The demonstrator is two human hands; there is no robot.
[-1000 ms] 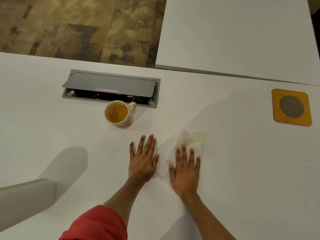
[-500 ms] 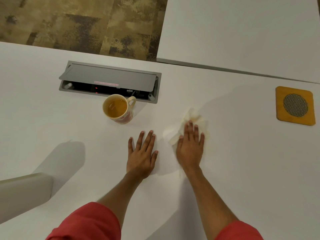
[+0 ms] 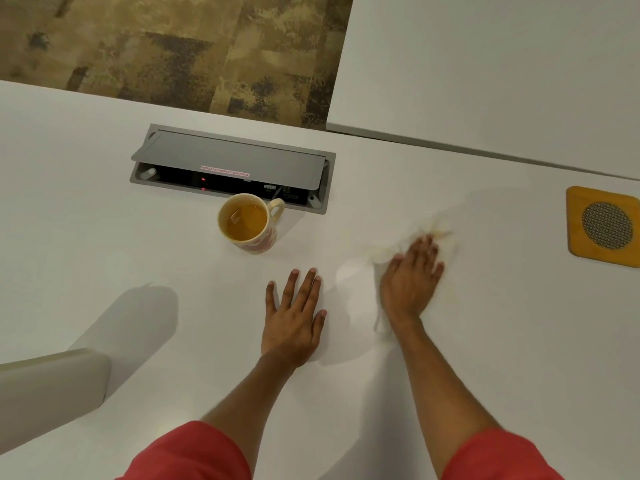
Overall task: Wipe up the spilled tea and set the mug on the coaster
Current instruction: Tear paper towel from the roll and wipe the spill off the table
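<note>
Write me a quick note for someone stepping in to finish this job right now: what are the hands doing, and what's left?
Left hand: flat on the table, holding nothing.
Right hand: pressing a tissue onto the spilled tea, fingers blurred.
Mug: full of tea, upright in front of the charger box, untouched.
Coaster: bare, at the far right.
Left to do: finish wiping the faint yellow traces, then set the mug on the coaster.

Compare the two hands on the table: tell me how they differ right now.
The left hand lies flat on the bare table, fingers spread; the right hand presses a tissue onto the table. The left hand looks sharp; the right hand is blurred. The left hand sits nearer the mug, the right nearer the coaster. Both are palm down.
</note>
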